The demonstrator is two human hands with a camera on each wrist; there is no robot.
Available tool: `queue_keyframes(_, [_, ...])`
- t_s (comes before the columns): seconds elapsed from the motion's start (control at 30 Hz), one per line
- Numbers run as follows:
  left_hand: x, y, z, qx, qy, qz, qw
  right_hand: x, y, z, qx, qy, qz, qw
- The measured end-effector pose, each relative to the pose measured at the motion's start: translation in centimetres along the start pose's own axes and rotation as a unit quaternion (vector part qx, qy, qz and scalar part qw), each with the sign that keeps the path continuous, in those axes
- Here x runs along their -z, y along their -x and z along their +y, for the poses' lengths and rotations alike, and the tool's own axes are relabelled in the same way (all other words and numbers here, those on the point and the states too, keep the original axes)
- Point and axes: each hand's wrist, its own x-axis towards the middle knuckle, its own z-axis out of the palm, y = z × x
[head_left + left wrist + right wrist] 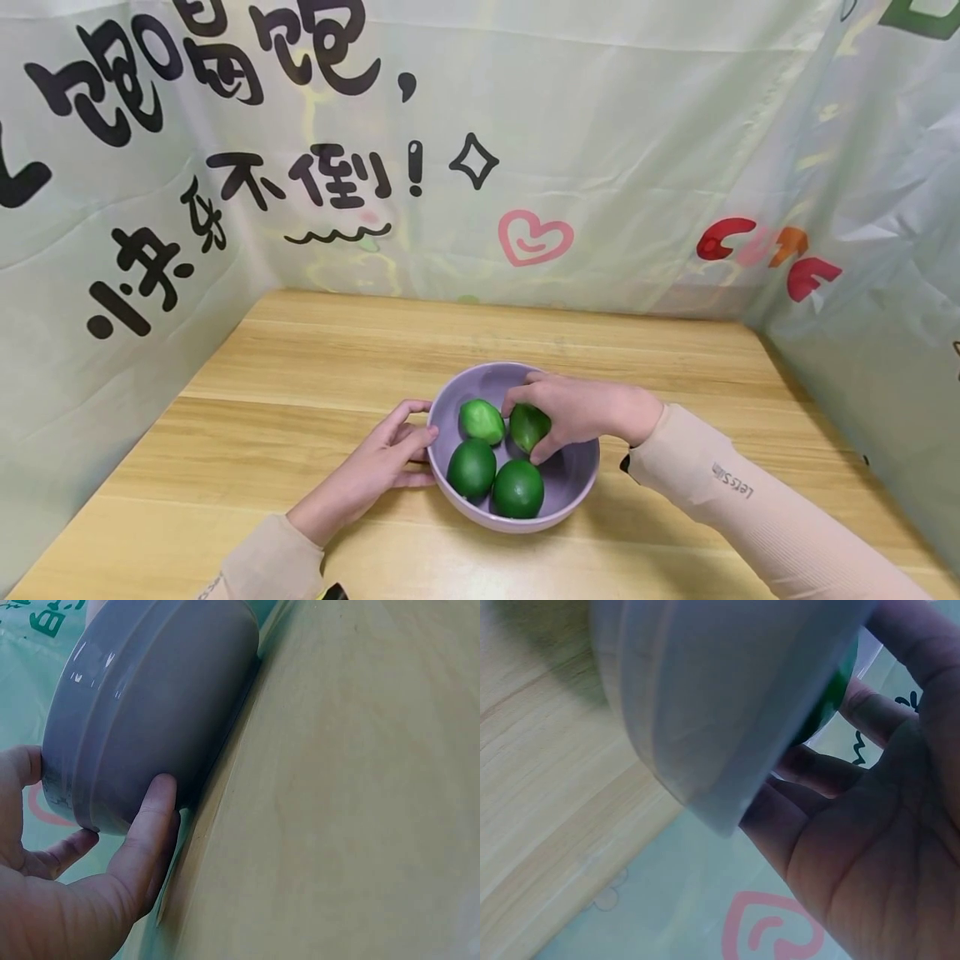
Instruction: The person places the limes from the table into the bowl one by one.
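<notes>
A round lavender bowl [572, 481] stands on the wooden table with several green limes in it. My left hand [381, 456] holds the bowl at its left side, thumb at the rim and fingers against the outer wall. Inside the bowl, my right hand [588, 408] grips a lime [529, 428] between thumb and fingers. Left of that one lies a lighter green lime [482, 421]. Two darker, smooth limes [472, 469] sit nearer the front. In the right wrist view the bowl wall [697, 697] hides most of the gripped lime [831, 701].
The wooden table [315, 358] extends around the bowl on all sides. Pale printed cloth [637, 150] hangs behind it and along both sides, with black lettering and a pink heart [504, 242].
</notes>
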Motion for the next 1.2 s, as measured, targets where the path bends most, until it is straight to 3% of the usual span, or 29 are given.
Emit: queue_keyframes(1.2, [-0.17, 0.04, 0.04, 0.000, -0.002, 0.004, 1.0000, -0.38, 0.12, -0.34, -0.018, 0.009, 0.010, 1.000])
